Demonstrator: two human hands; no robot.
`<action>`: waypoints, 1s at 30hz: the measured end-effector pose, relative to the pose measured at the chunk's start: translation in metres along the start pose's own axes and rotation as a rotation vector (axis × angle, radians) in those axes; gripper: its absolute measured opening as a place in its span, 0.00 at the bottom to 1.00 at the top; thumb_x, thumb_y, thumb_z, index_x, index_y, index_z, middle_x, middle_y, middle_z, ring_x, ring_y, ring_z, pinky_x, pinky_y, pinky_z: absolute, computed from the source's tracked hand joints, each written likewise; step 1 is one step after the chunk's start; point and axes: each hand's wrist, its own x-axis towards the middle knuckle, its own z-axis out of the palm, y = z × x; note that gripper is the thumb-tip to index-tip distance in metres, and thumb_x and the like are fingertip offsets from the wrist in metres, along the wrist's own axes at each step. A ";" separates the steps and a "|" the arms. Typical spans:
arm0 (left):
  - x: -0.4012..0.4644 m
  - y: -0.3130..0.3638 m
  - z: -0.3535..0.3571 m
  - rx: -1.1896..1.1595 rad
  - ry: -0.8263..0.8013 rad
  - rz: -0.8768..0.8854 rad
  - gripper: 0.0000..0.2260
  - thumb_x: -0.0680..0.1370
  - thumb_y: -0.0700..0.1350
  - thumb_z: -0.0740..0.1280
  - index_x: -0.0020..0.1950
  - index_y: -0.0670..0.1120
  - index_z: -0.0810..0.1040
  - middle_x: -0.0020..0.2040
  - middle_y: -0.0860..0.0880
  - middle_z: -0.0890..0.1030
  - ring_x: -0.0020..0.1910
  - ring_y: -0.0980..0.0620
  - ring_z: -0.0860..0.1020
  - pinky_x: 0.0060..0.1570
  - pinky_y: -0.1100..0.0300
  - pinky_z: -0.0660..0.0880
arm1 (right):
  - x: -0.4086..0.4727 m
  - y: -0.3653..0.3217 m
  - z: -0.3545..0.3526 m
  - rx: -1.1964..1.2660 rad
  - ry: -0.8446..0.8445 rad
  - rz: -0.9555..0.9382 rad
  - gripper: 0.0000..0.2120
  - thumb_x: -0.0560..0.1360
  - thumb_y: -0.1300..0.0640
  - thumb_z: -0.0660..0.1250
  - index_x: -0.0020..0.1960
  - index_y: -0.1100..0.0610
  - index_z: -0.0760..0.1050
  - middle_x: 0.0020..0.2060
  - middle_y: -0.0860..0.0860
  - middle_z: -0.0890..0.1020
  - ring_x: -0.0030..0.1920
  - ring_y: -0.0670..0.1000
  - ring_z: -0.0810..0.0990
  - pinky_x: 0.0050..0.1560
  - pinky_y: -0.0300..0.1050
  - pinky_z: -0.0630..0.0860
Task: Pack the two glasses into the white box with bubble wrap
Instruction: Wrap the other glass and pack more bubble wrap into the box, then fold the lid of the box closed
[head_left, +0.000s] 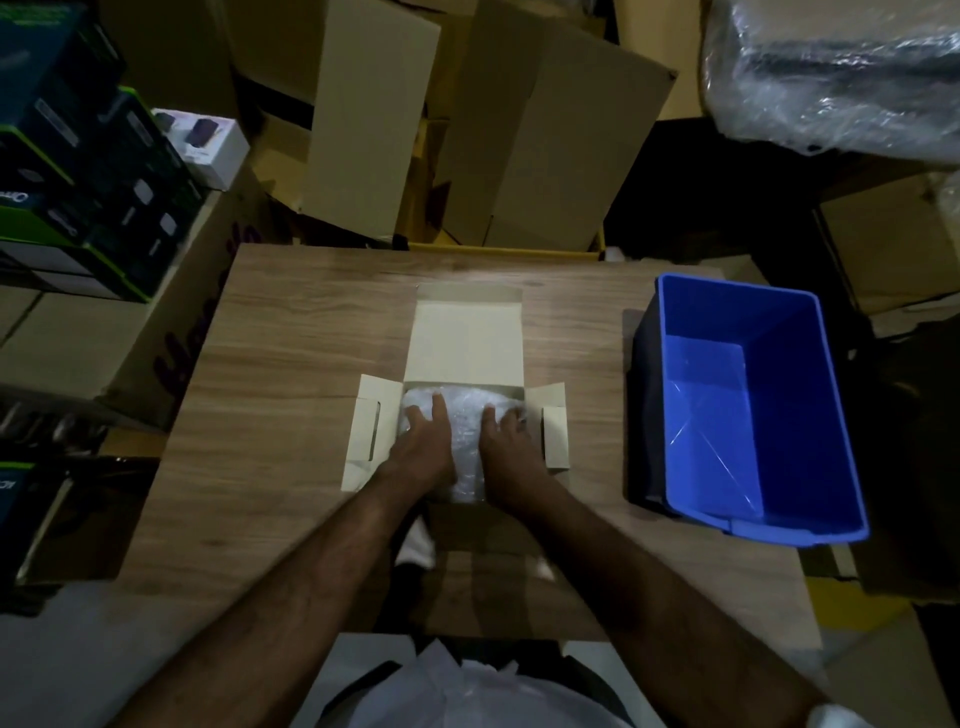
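The white box (465, 343) lies open in the middle of the wooden table, its lid folded back and its side flaps spread out. Bubble wrap (467, 431) fills the inside of the box. My left hand (423, 447) presses flat on the left part of the wrap with fingers spread. Beside it, my right hand (511, 452) rests on the right part, fingers straight. The glasses are hidden under the wrap and the hands.
A blue plastic bin (753, 410) stands on the table's right side. Cardboard boxes (467, 130) lean behind the table (270, 364). Stacked product boxes (78, 156) stand at the left, plastic-wrapped goods (841, 67) at the upper right.
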 end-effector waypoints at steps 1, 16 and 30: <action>0.000 0.000 0.000 0.008 -0.019 -0.001 0.47 0.74 0.41 0.74 0.82 0.46 0.44 0.79 0.36 0.54 0.71 0.35 0.69 0.65 0.46 0.73 | 0.003 -0.003 0.001 -0.010 0.011 0.008 0.52 0.77 0.48 0.72 0.80 0.67 0.38 0.78 0.72 0.46 0.79 0.69 0.51 0.78 0.58 0.57; -0.034 -0.025 0.001 0.097 0.237 0.293 0.36 0.81 0.50 0.67 0.83 0.49 0.51 0.82 0.41 0.52 0.79 0.42 0.59 0.75 0.49 0.63 | -0.021 0.017 -0.005 -0.098 0.239 -0.103 0.41 0.75 0.54 0.71 0.81 0.57 0.53 0.79 0.63 0.56 0.72 0.62 0.68 0.62 0.54 0.76; -0.038 -0.066 -0.001 -0.146 0.519 0.244 0.23 0.84 0.48 0.59 0.80 0.52 0.63 0.82 0.42 0.47 0.77 0.38 0.62 0.73 0.47 0.66 | -0.036 0.020 0.015 0.176 0.571 0.098 0.26 0.82 0.48 0.63 0.78 0.51 0.65 0.79 0.68 0.53 0.77 0.70 0.57 0.71 0.65 0.66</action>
